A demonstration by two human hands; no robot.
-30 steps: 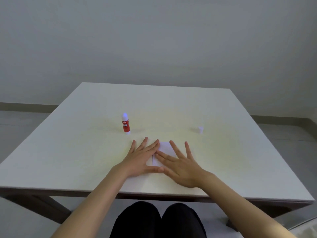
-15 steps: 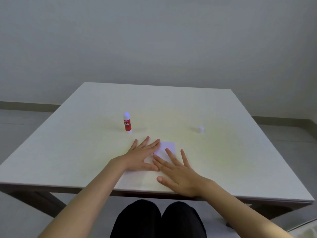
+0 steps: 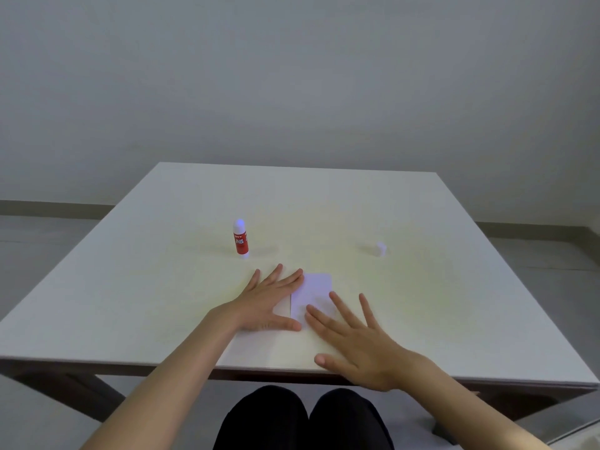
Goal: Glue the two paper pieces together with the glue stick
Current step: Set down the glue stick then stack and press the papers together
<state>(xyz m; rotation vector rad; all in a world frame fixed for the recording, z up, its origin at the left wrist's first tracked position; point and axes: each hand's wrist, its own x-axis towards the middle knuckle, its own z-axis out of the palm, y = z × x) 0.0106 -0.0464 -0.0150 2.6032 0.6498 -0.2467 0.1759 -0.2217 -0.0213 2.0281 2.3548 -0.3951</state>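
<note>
While both hands lie flat and open, holding nothing, the left hand (image 3: 269, 300) pins the paper pieces (image 3: 313, 295); the right hand (image 3: 360, 345) should press evenly outward. Uncapped glue stick (image 3: 241, 238) stands at eleven o'clock.

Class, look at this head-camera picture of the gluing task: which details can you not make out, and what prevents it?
- Paper: head view; the left hand covers its left part, so two separate pieces cannot be told.
- Glue between the sheets: hidden under the paper.
- Small white object: too small and blurred to identify; possibly the glue stick cap.
- Right hand: whether it touches the table is unclear.
</note>
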